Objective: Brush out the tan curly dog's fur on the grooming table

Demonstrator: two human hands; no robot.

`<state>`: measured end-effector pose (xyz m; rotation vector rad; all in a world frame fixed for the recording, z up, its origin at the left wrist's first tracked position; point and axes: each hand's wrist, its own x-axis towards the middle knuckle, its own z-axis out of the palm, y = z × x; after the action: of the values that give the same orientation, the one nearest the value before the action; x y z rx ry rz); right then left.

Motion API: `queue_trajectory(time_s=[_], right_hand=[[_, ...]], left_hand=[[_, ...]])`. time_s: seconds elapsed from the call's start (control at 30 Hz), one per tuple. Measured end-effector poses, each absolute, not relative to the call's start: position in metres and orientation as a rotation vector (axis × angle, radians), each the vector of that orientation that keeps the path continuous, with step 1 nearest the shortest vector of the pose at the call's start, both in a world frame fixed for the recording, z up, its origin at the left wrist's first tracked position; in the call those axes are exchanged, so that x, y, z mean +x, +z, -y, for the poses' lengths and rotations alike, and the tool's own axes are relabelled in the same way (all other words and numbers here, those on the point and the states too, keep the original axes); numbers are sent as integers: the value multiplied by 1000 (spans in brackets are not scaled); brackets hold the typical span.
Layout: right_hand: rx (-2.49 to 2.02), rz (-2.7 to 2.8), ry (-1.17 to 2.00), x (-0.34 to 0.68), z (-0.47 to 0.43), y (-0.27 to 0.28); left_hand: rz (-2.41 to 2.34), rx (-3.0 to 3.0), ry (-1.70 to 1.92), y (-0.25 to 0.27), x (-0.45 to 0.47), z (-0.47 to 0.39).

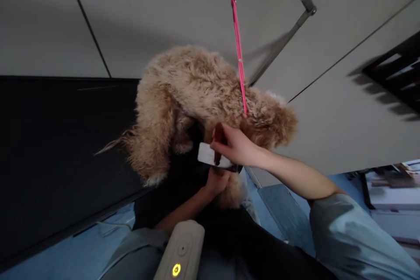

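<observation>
A curly tan dog (197, 83) stands on a black ridged table (65, 148), its head to the right and lowered. My right hand (239, 143) is closed round the reddish-brown handle of a slicker brush (206, 154), whose flat white head lies just over the dog's front leg. Below the brush, my left hand (216, 182) wraps round that front leg, its fingers partly hidden by the brush. The lower part of the leg hangs out beneath my hands. A pink grooming loop (238, 39) runs from above down to the dog's neck.
A metal arm (303, 13) stands behind the dog, in front of pale wall panels (164, 4). A pale device with a yellow light (183, 245) juts up from the bottom, close to my left forearm. A black rack (398, 72) hangs at right.
</observation>
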<state>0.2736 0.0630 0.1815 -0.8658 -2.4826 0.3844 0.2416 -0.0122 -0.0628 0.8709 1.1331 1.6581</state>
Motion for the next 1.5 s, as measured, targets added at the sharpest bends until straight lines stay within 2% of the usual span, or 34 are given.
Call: queue_trajectory(time_s=[0.13,0.27,0.4,0.53,0.67,0.83,0.97,1.1,1.23,1.37,1.5], right_hand=[[-887,2277,383,275,-66,177],[-811,2337,563,273,-69,171],[-804,2207,552,260,-75,163],[-725,2365,692,250,-82,157],[-785,2150,525,252,-95,162],[-769,2287,831,252,-105,161],[-762,2146,564,255,-109,163],[-549,2469,831,259,-114,163],[-623,2209,619,260,-123,163],[-467,2524,809,254,-129,165],[-568,2335,652,251,-130,170]], left_hand=[[-1213,944,1694,-68,225,17],[-1242,999,1697,-60,216,18],[-1227,975,1701,-57,221,17],[-1259,929,1682,-58,221,9],[-1271,904,1688,-55,213,-6],[-1210,939,1720,-51,207,-24],[-1231,979,1724,-39,202,-36],[-1165,910,1765,-25,200,-48],[-1157,857,1871,-17,198,-55],[-1161,804,1876,-17,203,-49],[-1249,736,1893,-18,220,-35]])
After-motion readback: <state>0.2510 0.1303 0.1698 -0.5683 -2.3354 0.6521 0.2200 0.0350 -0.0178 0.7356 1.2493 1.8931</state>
